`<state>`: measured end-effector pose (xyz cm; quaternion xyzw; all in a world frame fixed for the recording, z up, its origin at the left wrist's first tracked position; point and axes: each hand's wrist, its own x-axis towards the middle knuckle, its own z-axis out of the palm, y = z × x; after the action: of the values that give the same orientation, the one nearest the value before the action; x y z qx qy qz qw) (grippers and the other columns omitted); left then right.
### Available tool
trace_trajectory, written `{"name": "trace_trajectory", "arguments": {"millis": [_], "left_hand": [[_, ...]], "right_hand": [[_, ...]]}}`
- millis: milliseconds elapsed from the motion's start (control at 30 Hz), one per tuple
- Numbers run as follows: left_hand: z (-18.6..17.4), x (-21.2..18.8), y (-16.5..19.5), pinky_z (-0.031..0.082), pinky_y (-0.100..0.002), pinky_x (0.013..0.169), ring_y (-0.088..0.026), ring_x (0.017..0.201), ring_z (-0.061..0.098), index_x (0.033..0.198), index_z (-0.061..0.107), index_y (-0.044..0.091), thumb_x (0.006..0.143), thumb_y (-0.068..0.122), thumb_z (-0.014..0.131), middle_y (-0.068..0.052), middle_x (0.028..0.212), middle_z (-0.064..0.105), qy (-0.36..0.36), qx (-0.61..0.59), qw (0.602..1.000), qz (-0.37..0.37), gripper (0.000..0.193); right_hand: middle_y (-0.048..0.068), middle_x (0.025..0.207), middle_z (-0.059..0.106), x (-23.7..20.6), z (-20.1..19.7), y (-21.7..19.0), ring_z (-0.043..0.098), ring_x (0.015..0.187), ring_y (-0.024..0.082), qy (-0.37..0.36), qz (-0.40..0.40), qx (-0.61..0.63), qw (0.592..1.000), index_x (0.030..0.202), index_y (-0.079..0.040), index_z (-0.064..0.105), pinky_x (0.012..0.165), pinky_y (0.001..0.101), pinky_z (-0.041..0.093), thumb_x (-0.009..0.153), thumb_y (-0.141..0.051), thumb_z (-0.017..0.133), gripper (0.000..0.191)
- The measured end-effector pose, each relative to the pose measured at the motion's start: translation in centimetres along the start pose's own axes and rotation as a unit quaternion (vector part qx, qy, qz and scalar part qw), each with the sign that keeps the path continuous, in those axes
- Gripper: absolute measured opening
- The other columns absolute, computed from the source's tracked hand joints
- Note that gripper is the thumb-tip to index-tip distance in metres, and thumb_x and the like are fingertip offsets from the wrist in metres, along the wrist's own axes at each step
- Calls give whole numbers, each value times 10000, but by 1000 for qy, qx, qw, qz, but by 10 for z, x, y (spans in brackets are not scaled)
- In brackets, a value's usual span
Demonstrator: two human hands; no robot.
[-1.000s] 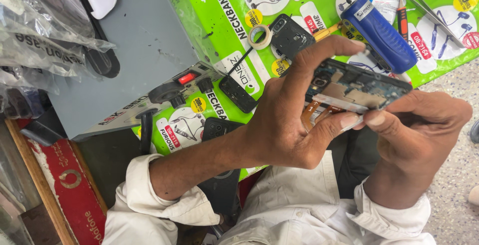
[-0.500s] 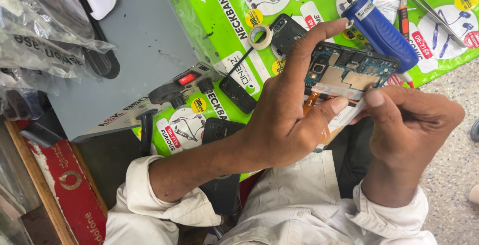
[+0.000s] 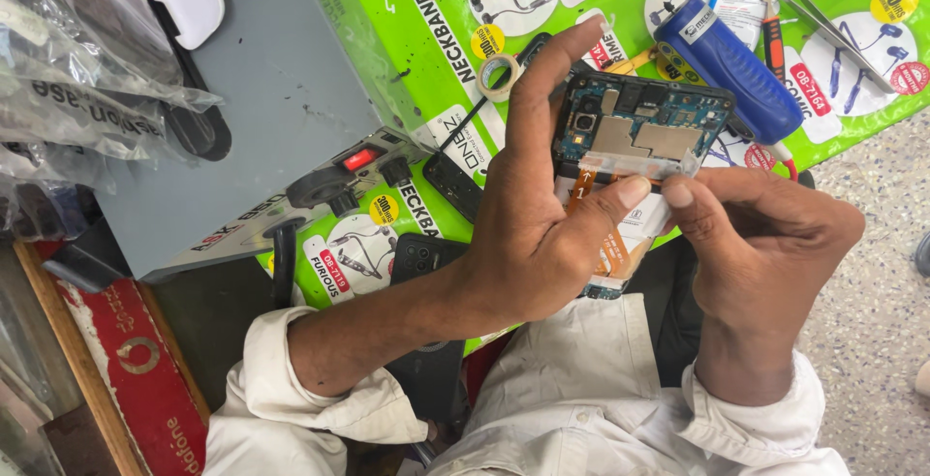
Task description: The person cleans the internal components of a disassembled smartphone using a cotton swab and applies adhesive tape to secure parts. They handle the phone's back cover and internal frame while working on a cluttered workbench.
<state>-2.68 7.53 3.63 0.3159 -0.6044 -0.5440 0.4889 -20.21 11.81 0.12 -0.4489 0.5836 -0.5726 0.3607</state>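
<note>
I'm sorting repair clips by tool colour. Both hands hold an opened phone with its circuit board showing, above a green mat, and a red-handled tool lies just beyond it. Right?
Not quite: the tool lying just beyond the opened phone has a blue handle, not red, as the head view shows. The rest holds: the left hand and right hand both hold the phone, circuit board showing, above the green mat.

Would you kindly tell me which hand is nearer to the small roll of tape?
Left. The left hand has its forefinger reaching up just right of the roll of tape; the right hand sits far to the lower right.
</note>
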Motion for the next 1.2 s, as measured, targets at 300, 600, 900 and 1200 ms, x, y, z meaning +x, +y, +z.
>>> {"name": "trace_trajectory", "arguments": {"millis": [300, 600, 900, 1200], "left_hand": [[-2, -1, 0, 483, -287, 1067, -136, 1148, 579, 1612, 134, 66, 1063, -56, 608, -155, 1317, 544, 17, -57, 998, -13, 735], [-9, 2, -15, 479, -302, 1053, -150, 1115, 583, 1615, 186, 71, 1043, -103, 617, -130, 1253, 563, 22, -172, 984, -46, 736], [-15, 8, -26, 439, -297, 1140, -157, 1183, 559, 1558, 307, 18, 1020, -87, 670, -136, 1291, 572, -15, -287, 950, -124, 658], [-15, 7, -21, 440, -294, 1110, -143, 1187, 553, 1561, 318, 46, 1051, -64, 668, -106, 1291, 551, -49, -250, 962, -92, 628]], "right_hand": [[114, 848, 721, 1, -11, 14, 648, 720, 84, -77, 14, 54, 995, 1044, 97, 716, 671, 180, 512, 889, 67, 863, 216], [240, 1037, 739, 0, -10, 3, 757, 940, 242, -142, 19, 156, 977, 1211, 152, 654, 871, 354, 650, 849, 94, 820, 402], [268, 956, 736, -14, -20, 15, 754, 804, 270, -102, 36, 249, 963, 1104, 164, 699, 782, 314, 635, 1040, 43, 685, 138], [243, 891, 733, -16, -20, 17, 733, 729, 242, -86, 28, 231, 969, 1026, 156, 707, 722, 281, 608, 1009, 75, 695, 84]]}}
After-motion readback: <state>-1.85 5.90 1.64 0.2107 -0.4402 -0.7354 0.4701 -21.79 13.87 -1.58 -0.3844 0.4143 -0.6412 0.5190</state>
